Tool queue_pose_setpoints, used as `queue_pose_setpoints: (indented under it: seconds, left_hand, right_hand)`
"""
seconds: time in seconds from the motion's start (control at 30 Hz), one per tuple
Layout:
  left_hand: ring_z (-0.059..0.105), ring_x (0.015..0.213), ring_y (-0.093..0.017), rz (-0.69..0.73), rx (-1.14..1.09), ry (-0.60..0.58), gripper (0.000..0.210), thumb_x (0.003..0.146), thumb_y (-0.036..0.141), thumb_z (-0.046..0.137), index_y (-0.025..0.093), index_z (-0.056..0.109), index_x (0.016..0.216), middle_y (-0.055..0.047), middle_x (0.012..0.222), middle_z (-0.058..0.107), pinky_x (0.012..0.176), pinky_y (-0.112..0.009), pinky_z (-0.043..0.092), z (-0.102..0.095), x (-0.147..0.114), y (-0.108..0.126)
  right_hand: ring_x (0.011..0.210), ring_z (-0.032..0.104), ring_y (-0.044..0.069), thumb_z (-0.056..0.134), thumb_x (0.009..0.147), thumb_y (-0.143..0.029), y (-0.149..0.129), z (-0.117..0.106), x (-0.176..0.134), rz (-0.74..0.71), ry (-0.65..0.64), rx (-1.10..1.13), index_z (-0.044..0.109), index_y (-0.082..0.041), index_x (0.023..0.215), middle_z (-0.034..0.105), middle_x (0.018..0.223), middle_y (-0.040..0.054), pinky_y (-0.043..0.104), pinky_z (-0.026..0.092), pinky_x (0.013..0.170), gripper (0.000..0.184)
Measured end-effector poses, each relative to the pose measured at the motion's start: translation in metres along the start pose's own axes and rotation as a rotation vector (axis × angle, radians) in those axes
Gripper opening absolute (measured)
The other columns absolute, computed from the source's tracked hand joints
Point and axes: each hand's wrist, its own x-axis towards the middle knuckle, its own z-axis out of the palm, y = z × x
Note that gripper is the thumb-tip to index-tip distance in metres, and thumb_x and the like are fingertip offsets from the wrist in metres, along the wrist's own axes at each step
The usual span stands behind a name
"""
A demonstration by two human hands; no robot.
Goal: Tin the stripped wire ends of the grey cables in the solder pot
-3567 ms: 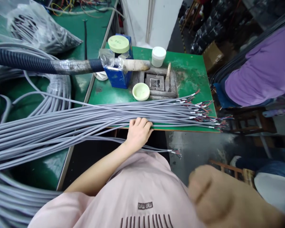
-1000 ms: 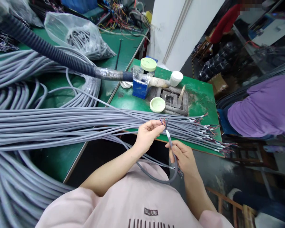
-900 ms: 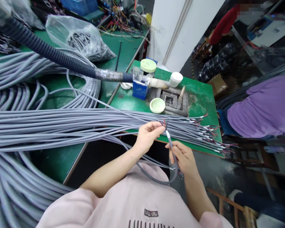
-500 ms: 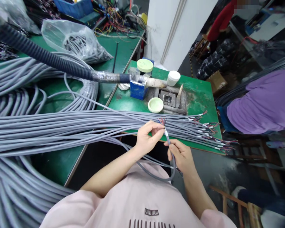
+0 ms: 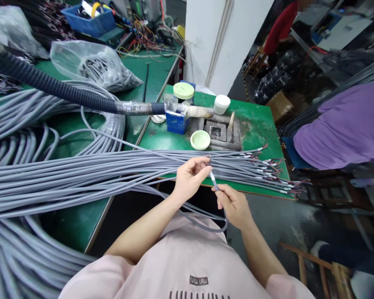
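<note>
My right hand (image 5: 233,203) grips a grey cable (image 5: 216,185) just below the white band near its end. The rest of that cable loops down in front of my shirt. At the cable's tip, the thumb and fingers of my left hand (image 5: 191,176) are closed on its thin coloured wires (image 5: 208,159), which are partly hidden by the fingers. Behind both hands a bundle of grey cables (image 5: 112,166) lies across the green bench, their stripped ends (image 5: 276,166) with coloured wires pointing right.
A solder pot (image 5: 216,132) in a blackened frame stands behind the bundle, beside a pale green dish (image 5: 200,140), a white tub (image 5: 221,104) and a blue box (image 5: 176,122). A ribbed hose (image 5: 81,95) crosses from the left. A person in purple (image 5: 349,124) sits at right.
The view has shifted slightly. My left fingers have closed further over the coloured wires, which were fanned out above them before. My right hand still holds the cable.
</note>
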Motion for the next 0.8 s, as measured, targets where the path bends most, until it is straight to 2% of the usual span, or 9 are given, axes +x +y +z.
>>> queue_pose_setpoints:
  seconds: [0.13, 0.27, 0.37, 0.43, 0.53, 0.63, 0.7, 0.8]
  left_hand:
    - [0.047, 0.057, -0.008, 0.068, 0.093, -0.028, 0.016, 0.072, 0.031, 0.076, 0.017, 0.07, 0.077, 0.0, 0.068, 0.059, 0.057, -0.022, 0.04, -0.003, 0.002, 0.001]
    - [0.05, 0.058, -0.011, 0.233, 0.252, -0.08, 0.009, 0.076, 0.029, 0.073, 0.021, 0.072, 0.074, -0.002, 0.068, 0.064, 0.059, -0.024, 0.041, -0.003, -0.005, -0.001]
    - [0.054, 0.059, -0.012, 0.247, 0.207, -0.172, 0.01, 0.077, 0.03, 0.072, 0.021, 0.072, 0.073, -0.004, 0.069, 0.068, 0.062, -0.027, 0.043, 0.004, -0.016, -0.005]
    - [0.056, 0.058, -0.012, 0.163, 0.082, -0.164, 0.014, 0.077, 0.032, 0.073, 0.02, 0.07, 0.072, -0.003, 0.066, 0.067, 0.06, -0.026, 0.044, 0.01, -0.022, -0.009]
    - [0.054, 0.052, -0.01, -0.088, -0.171, -0.113, 0.023, 0.073, 0.037, 0.077, 0.017, 0.066, 0.072, -0.001, 0.058, 0.063, 0.053, -0.023, 0.044, 0.018, -0.026, -0.014]
    - [0.054, 0.049, -0.009, -0.29, -0.388, -0.118, 0.03, 0.065, 0.037, 0.082, 0.015, 0.064, 0.071, 0.001, 0.055, 0.062, 0.05, -0.02, 0.043, 0.022, -0.023, -0.015]
    - [0.055, 0.049, -0.008, -0.365, -0.468, -0.117, 0.032, 0.062, 0.037, 0.084, 0.014, 0.063, 0.071, 0.001, 0.056, 0.063, 0.049, -0.018, 0.044, 0.023, -0.019, -0.014]
    - [0.056, 0.048, -0.007, -0.424, -0.51, -0.1, 0.035, 0.058, 0.036, 0.086, 0.013, 0.063, 0.071, 0.0, 0.058, 0.064, 0.048, -0.017, 0.044, 0.023, -0.013, -0.01]
  right_hand:
    - [0.052, 0.053, 0.011, 0.045, 0.095, -0.035, 0.001, -0.003, 0.001, 0.019, -0.018, 0.016, 0.065, -0.019, 0.097, 0.055, 0.055, -0.0037, 0.023, 0.044, 0.058, 0.025]
    - [0.047, 0.052, 0.011, 0.055, 0.089, -0.045, 0.006, -0.005, 0.012, 0.182, -0.072, 0.412, 0.06, -0.018, 0.113, 0.056, 0.059, -0.0036, 0.022, 0.042, 0.045, 0.037]
    - [0.044, 0.048, 0.009, 0.067, 0.08, -0.05, 0.008, -0.006, 0.025, 0.224, -0.076, 0.676, 0.059, -0.018, 0.117, 0.056, 0.061, -0.0039, 0.021, 0.038, 0.039, 0.05]
    - [0.041, 0.044, 0.008, 0.072, 0.076, -0.045, 0.007, -0.005, 0.034, 0.2, -0.032, 0.73, 0.064, -0.017, 0.109, 0.053, 0.056, -0.0054, 0.02, 0.035, 0.038, 0.045]
    - [0.038, 0.04, 0.006, 0.075, 0.074, -0.036, 0.003, -0.001, 0.041, 0.146, 0.073, 0.76, 0.069, -0.017, 0.095, 0.049, 0.049, -0.0071, 0.019, 0.032, 0.038, 0.029]
    - [0.039, 0.042, 0.007, 0.074, 0.075, -0.034, 0.0, 0.002, 0.043, 0.097, 0.178, 0.753, 0.068, -0.018, 0.082, 0.05, 0.048, -0.0063, 0.019, 0.036, 0.038, 0.018]
    - [0.041, 0.048, 0.008, 0.072, 0.077, -0.034, 0.0, 0.0, 0.043, 0.058, 0.216, 0.667, 0.068, -0.019, 0.08, 0.054, 0.052, -0.0045, 0.02, 0.042, 0.041, 0.016]
    - [0.055, 0.061, 0.013, 0.068, 0.082, -0.034, 0.002, -0.005, 0.042, -0.017, 0.267, 0.383, 0.07, -0.019, 0.088, 0.066, 0.069, 0.0004, 0.026, 0.053, 0.054, 0.015]
